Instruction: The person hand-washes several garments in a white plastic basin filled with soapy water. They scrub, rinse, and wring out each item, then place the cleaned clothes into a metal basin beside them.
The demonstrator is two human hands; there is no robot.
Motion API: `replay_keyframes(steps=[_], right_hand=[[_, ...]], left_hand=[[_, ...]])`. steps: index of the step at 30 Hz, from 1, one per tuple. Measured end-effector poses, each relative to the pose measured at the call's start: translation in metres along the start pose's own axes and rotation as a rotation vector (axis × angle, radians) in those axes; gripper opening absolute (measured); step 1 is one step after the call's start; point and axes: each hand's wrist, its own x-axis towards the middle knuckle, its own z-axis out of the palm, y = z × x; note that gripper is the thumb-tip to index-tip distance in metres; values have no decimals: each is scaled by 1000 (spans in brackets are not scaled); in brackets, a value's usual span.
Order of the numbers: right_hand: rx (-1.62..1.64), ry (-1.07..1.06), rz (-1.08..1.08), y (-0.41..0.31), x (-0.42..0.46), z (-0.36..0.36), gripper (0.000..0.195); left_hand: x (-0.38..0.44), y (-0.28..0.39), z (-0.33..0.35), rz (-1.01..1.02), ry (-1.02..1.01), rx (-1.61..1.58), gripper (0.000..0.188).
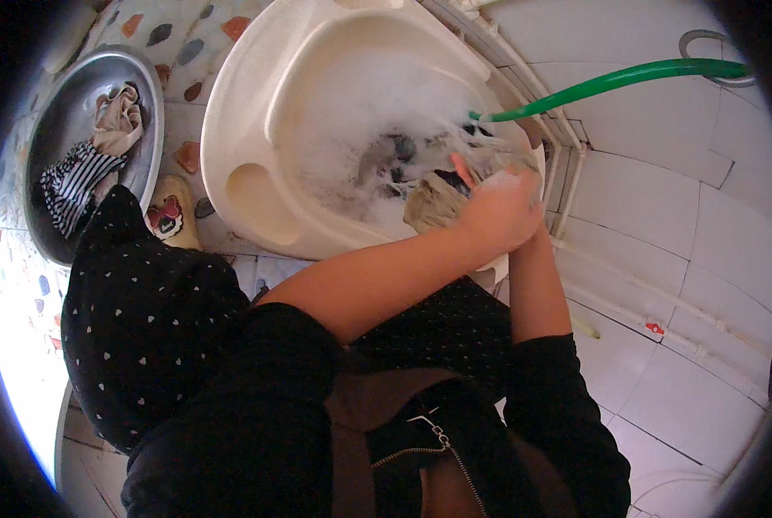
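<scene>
A wet olive-beige cloth (434, 202) is bunched in both hands at the right rim of a cream plastic basin (246, 139). My left hand (492, 210) reaches across from the left and grips the cloth. Pressed close to it, my right hand (527, 184) is partly covered and blurred, and it grips the same bundle. White suds (360, 97) float on the water, where dark fabric (395, 152) shows through. The end of a green hose (593, 87) hangs over the basin's far right edge, close to the cloth.
At the left, a metal basin (149, 84) holds a beige garment (117, 120) and a striped black-and-white cloth (88, 178). A slipper (175, 213) is beside my knee. White pipes (570, 188) run along the tiled wall (638, 213), with a red valve handle (654, 327).
</scene>
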Motion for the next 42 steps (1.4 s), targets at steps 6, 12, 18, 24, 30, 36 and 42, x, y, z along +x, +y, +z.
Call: replay_keyframes(steps=[6,12,18,24,30,36,42], right_hand=[[-9,-23,-107,10,25,-27,44],[-443,-43,-312,12,27,-33,39],[-1380,104,-709,-7,13,-16,43],[-1313,-53,-716,-28,-24,-5,48],[-1457,-94,-694,-46,-32,-29,51],[-1607,531,-901,-80,-49,-76,53],[-1687,473,-1109,-49,2,-79,51]], left_hand=[[-4,4,-2,20,-149,132,21],[32,-61,-14,-68,20,266,29],[32,-107,-20,-706,-161,-800,36],[32,-138,-60,-1039,178,-1373,54],[45,-162,-62,-737,-191,-1494,52],[39,-80,-28,-610,-436,-1339,36],[35,-150,9,-529,-205,-536,22]])
